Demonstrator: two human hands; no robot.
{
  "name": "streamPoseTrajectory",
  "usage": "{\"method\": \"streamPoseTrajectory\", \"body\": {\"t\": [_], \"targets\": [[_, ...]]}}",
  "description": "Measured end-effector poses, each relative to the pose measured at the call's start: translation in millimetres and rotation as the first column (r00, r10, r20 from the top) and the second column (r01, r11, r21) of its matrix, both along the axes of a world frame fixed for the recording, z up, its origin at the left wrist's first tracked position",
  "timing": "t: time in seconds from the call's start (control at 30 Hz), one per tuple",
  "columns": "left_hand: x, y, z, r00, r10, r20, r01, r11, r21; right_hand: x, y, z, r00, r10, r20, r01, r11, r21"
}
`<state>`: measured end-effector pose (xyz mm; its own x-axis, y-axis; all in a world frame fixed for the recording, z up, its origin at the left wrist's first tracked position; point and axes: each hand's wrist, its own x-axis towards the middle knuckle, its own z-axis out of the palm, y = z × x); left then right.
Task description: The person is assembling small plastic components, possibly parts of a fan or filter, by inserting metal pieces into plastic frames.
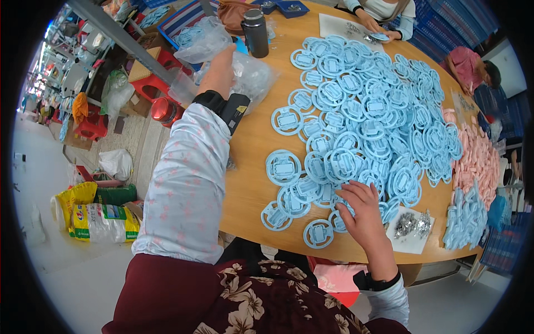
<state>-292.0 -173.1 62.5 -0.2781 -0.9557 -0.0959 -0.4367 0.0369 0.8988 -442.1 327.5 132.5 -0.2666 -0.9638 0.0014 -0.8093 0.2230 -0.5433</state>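
Stretched toward the far left edge of the table, my left hand (221,68) is at the clear plastic bags (251,75). Its fingers are mostly hidden, so whether it grips a bag cannot be told. My right hand (364,214) rests on the near edge of a large pile of light blue round plastic parts (356,111). Its fingers are spread and it grips nothing visible. Each part is a ring with a rectangular piece in its middle. Some lie singly at the pile's left side, such as one ring (283,167).
A dark bottle (255,33) stands beyond the bags. Small metal pieces (409,225) lie on a white sheet near my right wrist. Pink parts (475,161) are heaped at the right. Across the table another person's hands (381,30) hold a blue part. Red stools (158,75) stand left.
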Motion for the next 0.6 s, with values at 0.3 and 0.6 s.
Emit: {"method": "streamPoseTrajectory", "body": {"t": [0.3, 0.6], "targets": [[54.0, -89.4, -38.0, 0.935, -0.347, -0.069, 0.353, 0.931, 0.097, -8.4, 71.7, -5.6, 0.991, -0.131, 0.007, 0.13, 0.979, -0.158], [76.4, 247.4, -36.4, 0.938, -0.259, 0.23, 0.345, 0.657, -0.67, 39.4, 180.6, -59.6, 0.927, -0.354, -0.127, 0.358, 0.934, 0.008]]}}
